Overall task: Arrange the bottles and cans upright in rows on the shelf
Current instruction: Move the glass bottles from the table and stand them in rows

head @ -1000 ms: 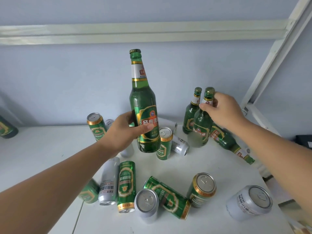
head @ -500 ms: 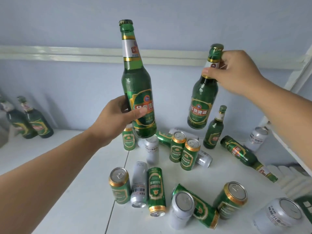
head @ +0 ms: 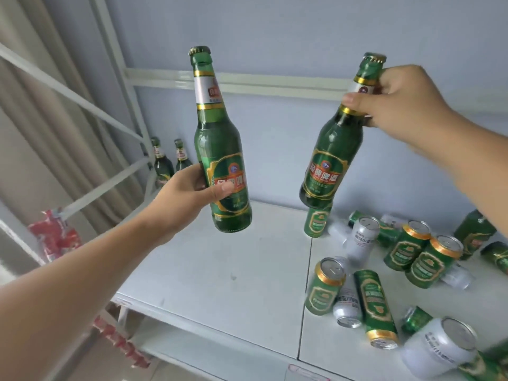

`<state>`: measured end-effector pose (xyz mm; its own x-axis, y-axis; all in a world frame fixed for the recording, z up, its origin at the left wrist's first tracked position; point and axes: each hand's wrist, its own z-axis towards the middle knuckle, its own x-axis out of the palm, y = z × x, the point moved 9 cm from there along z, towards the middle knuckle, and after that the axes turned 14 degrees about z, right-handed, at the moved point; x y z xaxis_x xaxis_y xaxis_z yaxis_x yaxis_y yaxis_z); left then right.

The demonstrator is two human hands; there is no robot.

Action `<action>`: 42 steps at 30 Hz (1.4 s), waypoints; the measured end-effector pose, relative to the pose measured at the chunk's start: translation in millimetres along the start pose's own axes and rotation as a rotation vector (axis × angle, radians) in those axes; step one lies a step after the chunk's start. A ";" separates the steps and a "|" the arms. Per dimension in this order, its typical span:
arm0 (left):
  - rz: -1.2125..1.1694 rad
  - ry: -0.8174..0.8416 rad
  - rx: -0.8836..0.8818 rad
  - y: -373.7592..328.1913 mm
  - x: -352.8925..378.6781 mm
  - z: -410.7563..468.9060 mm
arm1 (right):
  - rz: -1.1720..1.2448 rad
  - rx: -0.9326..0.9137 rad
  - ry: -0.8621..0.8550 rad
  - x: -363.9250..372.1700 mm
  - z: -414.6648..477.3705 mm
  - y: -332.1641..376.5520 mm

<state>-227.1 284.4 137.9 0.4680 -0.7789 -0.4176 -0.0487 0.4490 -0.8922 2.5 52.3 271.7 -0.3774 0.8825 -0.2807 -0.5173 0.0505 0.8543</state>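
We're mid-carry: left hand [head: 189,193] curled round the belly of one green beer bottle [head: 220,149], right hand [head: 395,103] pinching the neck of a second beer bottle [head: 332,160], both aloft above the shelf [head: 233,270], and next we should stand them beside the pair of bottles [head: 162,164] at the shelf's far-left corner.

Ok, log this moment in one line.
left hand: grips first bottle at body, upright, midair | right hand: grips second bottle at neck, tilted | shelf: cans scattered right

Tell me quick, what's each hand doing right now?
Left hand: grips a green bottle by its body, upright.
Right hand: grips a second green bottle by its neck, tilted.
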 end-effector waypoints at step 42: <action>0.188 0.232 -0.353 351.1 -196.6 145.0 | -0.097 0.210 0.266 392.6 49.6 -121.5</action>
<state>-208.2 658.6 -68.3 0.2143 -0.7937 -0.5693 -0.4305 0.4464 -0.7845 -44.7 415.8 79.3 -0.5355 0.7176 -0.4454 -0.4015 0.2477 0.8817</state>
